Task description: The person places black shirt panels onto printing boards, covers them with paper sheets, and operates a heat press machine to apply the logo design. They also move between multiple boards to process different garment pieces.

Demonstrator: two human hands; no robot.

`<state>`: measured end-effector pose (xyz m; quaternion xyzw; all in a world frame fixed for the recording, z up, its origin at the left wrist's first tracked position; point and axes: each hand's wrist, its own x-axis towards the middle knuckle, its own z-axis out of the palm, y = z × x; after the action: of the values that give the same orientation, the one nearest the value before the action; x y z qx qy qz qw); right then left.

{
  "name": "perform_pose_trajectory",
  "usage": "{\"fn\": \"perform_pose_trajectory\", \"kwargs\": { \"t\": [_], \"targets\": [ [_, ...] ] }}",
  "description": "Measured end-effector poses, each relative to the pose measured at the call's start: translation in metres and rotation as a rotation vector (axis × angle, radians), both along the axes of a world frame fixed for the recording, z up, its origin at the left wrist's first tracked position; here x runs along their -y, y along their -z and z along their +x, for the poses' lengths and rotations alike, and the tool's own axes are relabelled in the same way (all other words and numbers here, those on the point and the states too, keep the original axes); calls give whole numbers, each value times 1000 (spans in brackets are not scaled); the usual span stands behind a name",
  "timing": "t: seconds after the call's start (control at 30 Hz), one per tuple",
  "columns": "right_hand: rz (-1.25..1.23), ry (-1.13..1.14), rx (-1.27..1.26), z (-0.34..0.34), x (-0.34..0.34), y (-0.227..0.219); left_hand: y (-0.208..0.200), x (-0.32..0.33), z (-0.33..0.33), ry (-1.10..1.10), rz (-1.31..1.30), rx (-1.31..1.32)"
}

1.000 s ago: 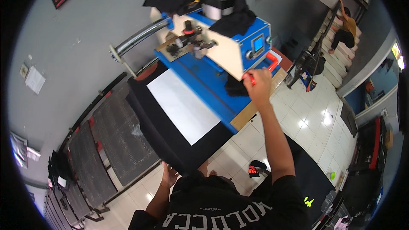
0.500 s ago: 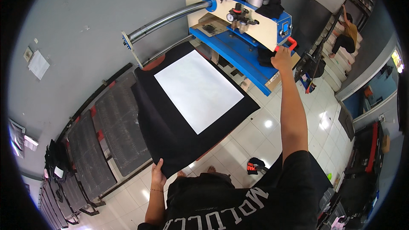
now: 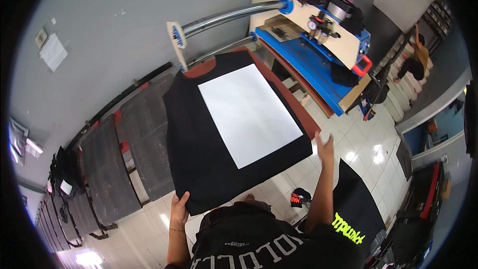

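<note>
In the head view, a black shirt (image 3: pixel 194 139) lies over a reddish-brown press platen (image 3: pixel 308 124), its neckline toward the far side, with a blank-faced white sheet (image 3: pixel 251 114) flat on its chest. The left hand (image 3: pixel 179 209) pinches the shirt's near left corner, thumb on top and fingers curled beneath. The right hand (image 3: pixel 325 148) is empty, thumb and fingers spread apart beside the platen's near right corner; whether a fingertip touches it cannot be told.

Beyond, at the upper right, stands a blue-and-cream heat press (image 3: pixel 286 45) with a red handle (image 3: pixel 363 66) and a round pressure gauge (image 3: pixel 312 25), its dial too small to read.

The clearest writing is the large white lettering (image 3: pixel 249 254) across the wearer's own black top, with a smaller line near it. Neon-yellow lettering (image 3: pixel 347 229) marks a black cloth (image 3: pixel 356 189) at the right, and a dark folded cloth (image 3: pixel 300 198) on the tiled floor bears an orange-red print. The paper (image 3: pixel 53 52) on the wall is illegible.
</note>
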<state>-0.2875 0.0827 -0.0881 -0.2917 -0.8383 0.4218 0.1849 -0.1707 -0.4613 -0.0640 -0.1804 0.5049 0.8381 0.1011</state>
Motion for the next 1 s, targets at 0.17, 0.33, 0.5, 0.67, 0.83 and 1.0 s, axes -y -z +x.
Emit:
{"fn": "perform_pose_trajectory", "kwargs": {
  "t": [0.17,0.33,0.5,0.67,0.83,1.0],
  "targets": [
    [-1076,-136,107,77,1,82,-4,44,6,66,-1,-19],
    [-1091,-451,-486,55,93,-95,-61,115,23,21,52,-325],
    [-974,-692,-870,19,193,-217,-158,224,56,-506,-171,-634],
    [-1104,-977,-685,-86,362,-282,-218,325,12,-723,-415,-533],
    [-933,-1054,-617,-179,494,-272,-213,438,-71,-665,-340,-551],
    [-930,-1048,-836,-168,527,-315,-287,463,-63,-732,-419,-613]
  ]
}}
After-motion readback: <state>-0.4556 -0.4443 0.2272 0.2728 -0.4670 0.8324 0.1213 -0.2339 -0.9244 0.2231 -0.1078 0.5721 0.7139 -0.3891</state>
